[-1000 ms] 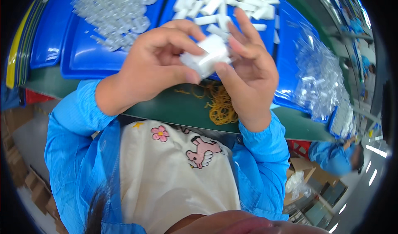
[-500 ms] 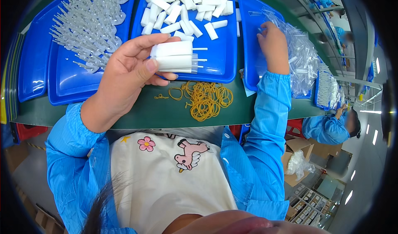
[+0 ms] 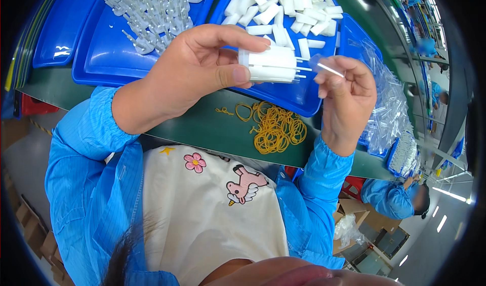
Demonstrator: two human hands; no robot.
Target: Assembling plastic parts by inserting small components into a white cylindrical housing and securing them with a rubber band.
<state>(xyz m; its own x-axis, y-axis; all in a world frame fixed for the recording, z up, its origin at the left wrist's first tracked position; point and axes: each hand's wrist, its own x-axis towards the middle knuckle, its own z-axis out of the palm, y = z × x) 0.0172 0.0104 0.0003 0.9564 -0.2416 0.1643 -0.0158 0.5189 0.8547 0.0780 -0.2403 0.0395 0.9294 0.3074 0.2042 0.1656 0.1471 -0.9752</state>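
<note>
My left hand (image 3: 197,68) is closed around a bundle of white foam blocks (image 3: 273,63). Several thin rods stick out of the bundle's right end, and a clear rim shows at its left end. Between the fingers and thumb of my right hand (image 3: 352,93) is a clear plastic sleeve (image 3: 330,67), held just off the rod tips; whether it touches them I cannot tell. Below the bundle, a pile of yellow rubber bands (image 3: 281,129) lies on the green table (image 3: 202,126).
White pieces with thin stems (image 3: 152,12) fill part of a blue tray (image 3: 109,63) at left. Loose foam blocks (image 3: 288,5) lie in the middle tray (image 3: 304,101). Clear plastic pieces (image 3: 385,98) are heaped at right. Beyond them sits a person in blue (image 3: 387,197).
My right hand has come back from the right tray with a clear plastic sleeve, toward the bundle. My left hand has shifted right with the bundle. The whole view has turned slightly.
</note>
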